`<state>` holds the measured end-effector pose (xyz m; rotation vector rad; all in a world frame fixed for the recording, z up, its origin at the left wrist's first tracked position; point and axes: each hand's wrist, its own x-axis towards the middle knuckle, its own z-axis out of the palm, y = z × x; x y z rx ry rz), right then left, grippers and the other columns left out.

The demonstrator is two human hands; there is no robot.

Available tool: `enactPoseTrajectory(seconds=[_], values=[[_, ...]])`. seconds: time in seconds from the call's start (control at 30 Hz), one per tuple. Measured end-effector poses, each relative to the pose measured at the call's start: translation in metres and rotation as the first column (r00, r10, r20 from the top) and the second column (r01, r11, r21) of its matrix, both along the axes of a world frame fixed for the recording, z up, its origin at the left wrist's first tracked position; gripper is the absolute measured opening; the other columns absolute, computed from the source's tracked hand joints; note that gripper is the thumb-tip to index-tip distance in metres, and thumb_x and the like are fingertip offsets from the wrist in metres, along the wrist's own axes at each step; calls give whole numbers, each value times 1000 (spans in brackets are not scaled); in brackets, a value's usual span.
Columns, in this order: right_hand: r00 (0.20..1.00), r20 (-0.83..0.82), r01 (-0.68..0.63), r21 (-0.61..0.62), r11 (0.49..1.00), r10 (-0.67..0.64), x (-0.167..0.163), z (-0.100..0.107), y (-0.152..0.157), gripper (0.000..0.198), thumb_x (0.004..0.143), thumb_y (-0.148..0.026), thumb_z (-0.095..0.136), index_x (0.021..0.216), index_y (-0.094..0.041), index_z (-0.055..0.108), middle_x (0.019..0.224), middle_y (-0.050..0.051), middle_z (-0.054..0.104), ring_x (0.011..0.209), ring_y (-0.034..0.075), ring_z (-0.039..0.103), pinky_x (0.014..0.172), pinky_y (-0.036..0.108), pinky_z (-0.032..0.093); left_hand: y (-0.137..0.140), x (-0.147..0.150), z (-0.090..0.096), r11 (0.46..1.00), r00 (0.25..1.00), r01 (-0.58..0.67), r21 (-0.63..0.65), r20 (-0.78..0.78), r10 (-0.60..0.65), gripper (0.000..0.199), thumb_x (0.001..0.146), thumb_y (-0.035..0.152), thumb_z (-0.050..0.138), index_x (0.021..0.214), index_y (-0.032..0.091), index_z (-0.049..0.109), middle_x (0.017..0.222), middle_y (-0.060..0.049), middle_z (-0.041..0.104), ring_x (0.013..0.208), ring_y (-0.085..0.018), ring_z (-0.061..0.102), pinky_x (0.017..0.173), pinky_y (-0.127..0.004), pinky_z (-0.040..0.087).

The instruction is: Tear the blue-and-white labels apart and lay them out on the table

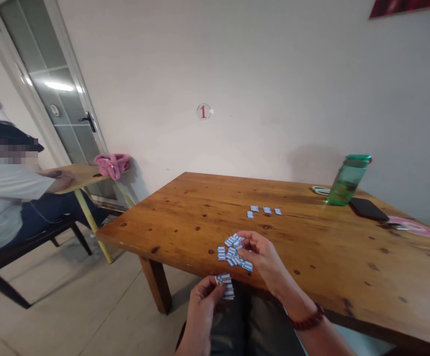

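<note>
In the head view my left hand point(206, 295) is closed around a small stack of blue-and-white cards point(228, 287), held just off the front edge of the wooden table point(170, 212). My right hand point(261, 253) reaches over a loose pile of the same cards point(233, 257). Its thumb and fingers pinch at a card point(238, 244) on the pile's right side; the fingertips partly cover it. Farther back on the tabletop, several more cards point(267, 210) lie spread in a loose row. The print on the cards is too small to read.
A green bottle point(348, 180) stands at the back right beside a black flat case point(368, 209), a white cable point(321, 190) and a pink round mat point(417, 227). To the left, a person point(3, 198) sits at another table point(77, 178) with a pink bag point(113, 164) on it.
</note>
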<state>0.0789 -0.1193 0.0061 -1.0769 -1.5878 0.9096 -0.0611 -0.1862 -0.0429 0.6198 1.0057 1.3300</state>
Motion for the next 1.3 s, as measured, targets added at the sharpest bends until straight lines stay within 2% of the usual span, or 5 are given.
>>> enactPoseTrajectory(seconds=[0.17,0.37,0.53,0.93,1.3], values=[[953,-302,-54,-213,975,-13,12,-6,-53,13,66,-28,64,70,-19,56,67,-3,59,63,12,52,59,21,42,-2,7,7,999,999,24,46,36,-26,26,51,32,77,59,15,60,57,2,60,52,-10,53,43,-18,41],[995,-98,-44,-228,973,22,22,-17,-83,20,71,-38,60,67,-18,61,65,0,60,64,15,53,59,21,42,-1,25,1,998,998,66,21,-27,-65,35,46,41,77,57,14,58,52,0,62,46,-12,56,39,-17,38],[996,-53,62,-152,986,-71,24,-30,-89,25,75,-42,53,67,-19,60,64,1,59,63,16,53,58,21,44,-3,35,-3,995,995,82,65,-60,-78,36,46,42,77,54,15,56,49,2,61,42,-11,54,39,-18,40],[940,-174,253,-228,940,-295,16,-52,-85,30,64,-46,63,59,-19,52,55,-1,51,52,14,46,49,23,41,-8,40,-9,988,982,128,89,-149,-114,36,49,45,76,58,14,60,53,0,64,49,-14,58,46,-22,46],[916,-353,66,-341,938,-193,10,-57,-86,29,62,-44,67,63,-17,58,61,1,58,58,16,51,54,24,44,-15,39,8,976,964,211,58,-176,-198,42,46,46,76,68,14,61,55,-2,64,49,-14,56,45,-22,44]])
